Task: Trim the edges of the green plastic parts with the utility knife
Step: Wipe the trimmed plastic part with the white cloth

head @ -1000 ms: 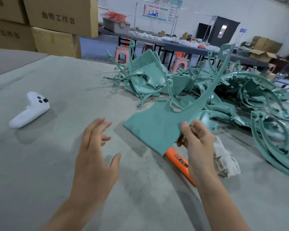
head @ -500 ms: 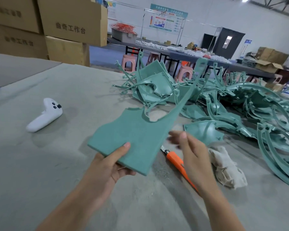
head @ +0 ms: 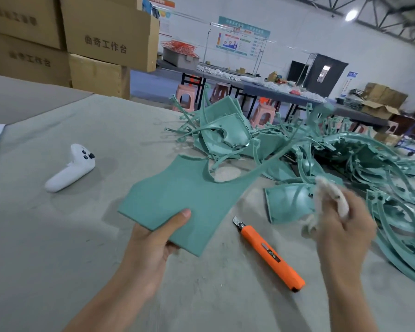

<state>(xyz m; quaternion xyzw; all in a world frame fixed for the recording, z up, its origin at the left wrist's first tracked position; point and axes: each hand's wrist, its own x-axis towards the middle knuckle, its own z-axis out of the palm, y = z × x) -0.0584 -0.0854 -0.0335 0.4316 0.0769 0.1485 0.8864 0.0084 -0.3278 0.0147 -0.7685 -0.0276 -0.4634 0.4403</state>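
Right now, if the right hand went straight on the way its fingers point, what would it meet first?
Probably the pile of green plastic parts just beyond it. The right hand, gripping a blurred white cloth, points toward that heap; depth is unclear, so it might pass above.

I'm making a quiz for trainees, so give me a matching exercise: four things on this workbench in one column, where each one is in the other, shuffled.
1 green plastic part
2 utility knife
3 white controller
4 white cloth

A lying on the table between the hands
B held by the right hand
C held by the left hand
D lying at far left

Pairs: 1-C, 2-A, 3-D, 4-B
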